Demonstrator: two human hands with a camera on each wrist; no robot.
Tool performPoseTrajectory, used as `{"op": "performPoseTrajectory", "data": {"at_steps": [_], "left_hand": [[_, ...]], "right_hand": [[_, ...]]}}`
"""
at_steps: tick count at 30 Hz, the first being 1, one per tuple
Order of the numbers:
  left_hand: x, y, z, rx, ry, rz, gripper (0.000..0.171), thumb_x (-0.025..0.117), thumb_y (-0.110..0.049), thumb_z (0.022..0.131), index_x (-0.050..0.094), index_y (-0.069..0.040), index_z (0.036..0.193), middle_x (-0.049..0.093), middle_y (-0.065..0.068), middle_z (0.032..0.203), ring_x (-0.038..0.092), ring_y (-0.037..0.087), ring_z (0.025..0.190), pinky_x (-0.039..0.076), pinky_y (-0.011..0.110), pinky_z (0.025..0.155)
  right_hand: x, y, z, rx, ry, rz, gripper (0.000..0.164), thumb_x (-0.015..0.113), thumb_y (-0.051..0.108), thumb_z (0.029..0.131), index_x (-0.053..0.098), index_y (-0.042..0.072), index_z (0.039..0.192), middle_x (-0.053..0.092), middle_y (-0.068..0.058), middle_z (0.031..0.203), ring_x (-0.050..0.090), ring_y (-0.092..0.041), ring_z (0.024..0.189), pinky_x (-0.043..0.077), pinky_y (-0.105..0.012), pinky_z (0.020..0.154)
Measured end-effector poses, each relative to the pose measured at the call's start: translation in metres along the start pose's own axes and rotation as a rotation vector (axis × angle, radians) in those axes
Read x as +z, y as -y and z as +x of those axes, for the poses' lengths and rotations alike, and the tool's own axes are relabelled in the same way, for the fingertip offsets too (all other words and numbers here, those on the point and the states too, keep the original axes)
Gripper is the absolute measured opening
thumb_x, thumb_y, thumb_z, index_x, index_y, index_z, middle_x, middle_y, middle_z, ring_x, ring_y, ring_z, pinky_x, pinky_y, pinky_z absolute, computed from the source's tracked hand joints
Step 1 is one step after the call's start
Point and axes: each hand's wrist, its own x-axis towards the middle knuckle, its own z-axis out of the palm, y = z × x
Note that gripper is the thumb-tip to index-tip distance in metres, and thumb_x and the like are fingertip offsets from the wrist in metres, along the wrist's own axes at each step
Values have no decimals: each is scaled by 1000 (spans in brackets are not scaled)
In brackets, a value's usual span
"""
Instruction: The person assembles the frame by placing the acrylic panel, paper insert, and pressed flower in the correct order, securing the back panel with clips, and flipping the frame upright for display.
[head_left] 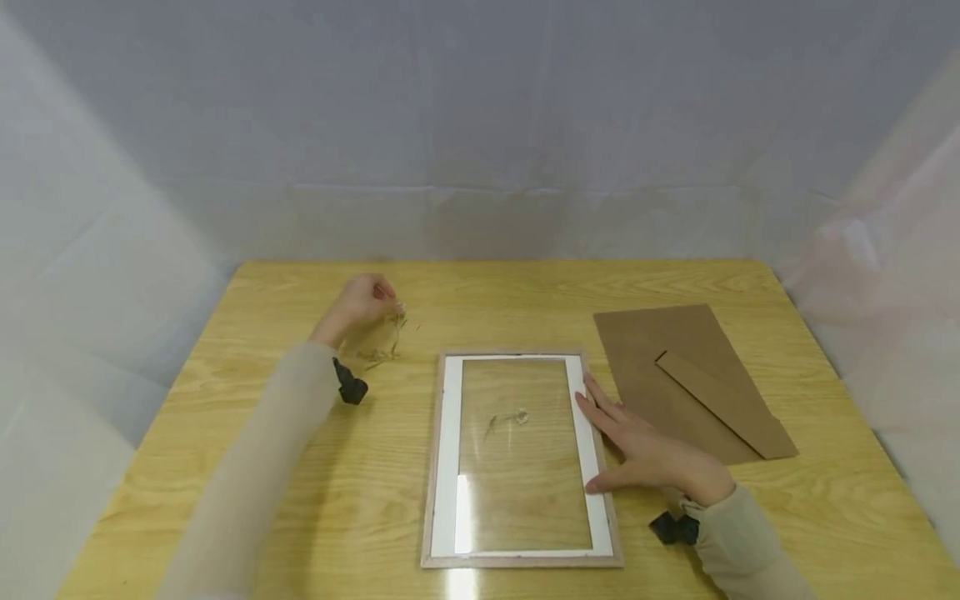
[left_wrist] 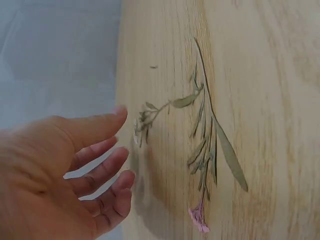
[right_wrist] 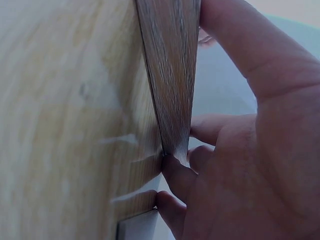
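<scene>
My left hand (head_left: pixel 362 302) hovers over dried flower sprigs at the table's left back. In the left wrist view its thumb and fingers stand apart beside a small leafy sprig (left_wrist: pixel 150 116), with nothing between them. A longer stem with narrow leaves and a pink flower (left_wrist: pixel 199 218) lies next to it on the wood. My right hand (head_left: pixel 648 450) is spread along the right side of a picture frame (head_left: pixel 430 500), fingertips and thumb resting on its border. Inside the frame are a white border (head_left: pixel 450 450) and a clear pane, with a small pressed flower (head_left: pixel 521 415) showing in it.
A brown backing board (head_left: pixel 645 333) with an attached stand leg (head_left: pixel 723 404) lies right of the frame, beyond my right hand. The wooden table (head_left: pixel 360 500) ends at pale hanging sheets on the back and both sides.
</scene>
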Motion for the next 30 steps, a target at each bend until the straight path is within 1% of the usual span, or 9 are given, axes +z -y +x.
{"op": "performPoseTrajectory", "data": {"at_steps": [2,4,8,11,18,20,24,27,30], "left_hand": [[1,2,4,-17,35,8,33,72,-15,91,57,6,112,57,23,113,54,36,103,49,48,91],[1,5,6,-37,61,14,39,74,-16,90,55,6,115,55,23,116,53,36,106,47,50,94],[4,8,9,-45,82,44,43,75,-14,89,52,8,118,54,23,115,51,35,103,47,48,93],[4,8,10,-35,90,70,41,74,-13,90,52,9,116,54,23,113,51,34,100,46,48,91],[3,3,10,-26,124,106,29,71,-12,92,56,8,108,56,21,109,52,31,96,46,43,85],[4,2,10,-26,122,105,27,71,-10,92,56,7,106,56,21,107,52,30,94,47,42,84],[5,1,10,-22,115,67,24,71,-6,91,54,5,104,54,17,102,50,27,91,46,37,80],[6,2,10,-4,99,39,24,71,-3,90,52,5,103,53,17,101,50,26,91,46,36,79],[7,3,9,18,79,19,25,71,0,89,52,6,103,56,19,101,53,28,91,47,35,79]], "right_hand": [[0,1,0,2,4,5,114,72,57,83,5,5,159,-20,-13,163,1,-43,148,14,-69,113],[1,1,0,4,7,8,114,72,57,83,5,6,159,-21,-12,163,1,-43,148,13,-68,113],[1,3,0,5,10,11,114,72,57,83,5,6,159,-20,-12,163,2,-44,148,13,-69,113],[1,4,0,5,9,15,114,72,56,83,5,6,159,-20,-12,164,2,-44,148,13,-69,113],[2,4,-1,-3,3,12,114,73,55,83,5,6,159,-20,-13,164,1,-42,148,13,-69,113],[2,3,-1,-5,1,9,114,73,56,83,5,6,159,-20,-13,164,2,-42,148,13,-69,113],[2,3,-1,2,-1,8,114,73,56,82,5,7,159,-20,-12,164,1,-42,149,13,-69,113],[2,3,-2,7,-3,3,114,73,57,82,4,7,159,-20,-10,164,1,-41,149,13,-68,114],[3,2,-2,5,-4,-4,115,73,57,82,5,7,159,-20,-10,164,2,-40,149,13,-67,115]]}}
